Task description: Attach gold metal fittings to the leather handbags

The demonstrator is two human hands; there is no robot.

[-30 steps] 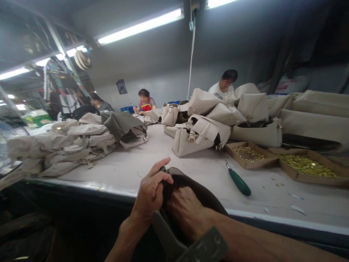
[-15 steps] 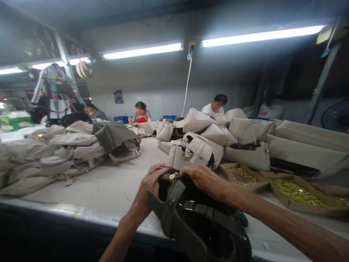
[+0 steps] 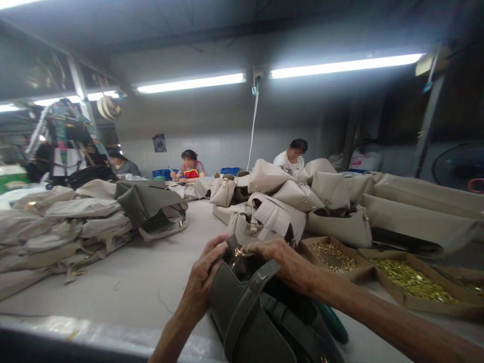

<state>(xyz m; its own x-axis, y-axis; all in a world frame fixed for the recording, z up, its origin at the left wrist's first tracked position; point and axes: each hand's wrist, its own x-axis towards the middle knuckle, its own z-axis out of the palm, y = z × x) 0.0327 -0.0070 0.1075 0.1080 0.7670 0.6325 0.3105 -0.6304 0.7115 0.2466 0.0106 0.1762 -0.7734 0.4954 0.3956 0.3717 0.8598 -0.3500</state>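
Observation:
A dark olive handbag (image 3: 236,307) with a strap and gold-coloured hardware stands at the table's near edge. My left hand (image 3: 207,267) grips its left upper side, fingers closed over the rim. My right hand (image 3: 282,259) is closed on the bag's far upper edge, close to a gold metal fitting (image 3: 238,252); the fingertips are partly hidden. The bag's mouth faces up, and its inside is dark. Beside its right side, a green rounded object (image 3: 333,322) shows beneath my right forearm; its kind is unclear.
Beige bags (image 3: 278,217) are heaped beyond my hands, with more in a pile (image 3: 75,227) at left, a dark olive one (image 3: 147,201) on top. Cardboard trays of gold pieces (image 3: 416,282) lie at right. Several co-workers sit at the back, one in a red apron (image 3: 191,172).
The handbag has turned more upright, so its left panel now faces me. Both hands keep hold near its top edge. The whole view has shifted slightly.

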